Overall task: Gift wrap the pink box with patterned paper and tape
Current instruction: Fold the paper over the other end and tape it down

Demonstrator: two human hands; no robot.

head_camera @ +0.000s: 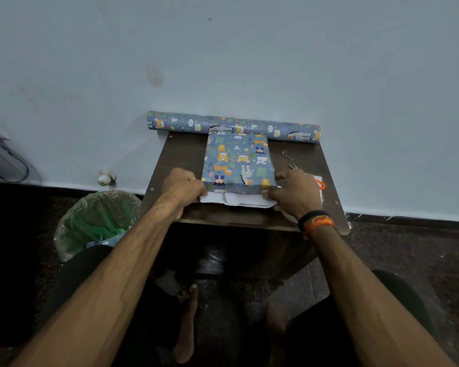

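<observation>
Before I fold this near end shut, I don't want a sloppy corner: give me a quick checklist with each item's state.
1. Wrapped box flat on table: ok.
2. Top face covered by paper: ok.
3. Left hand grips near-left corner: ok.
4. Right hand grips near-right corner: ok.
5. Near flap closed: not ok, white underside showing.
6. Tape within reach: cannot tell.

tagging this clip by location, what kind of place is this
Probably a room in a home, not a workshop or shop: a small dark wooden table pushed against a plain painted wall, a bin lined with a green plastic bag beside it, and a dark speckled floor.
</observation>
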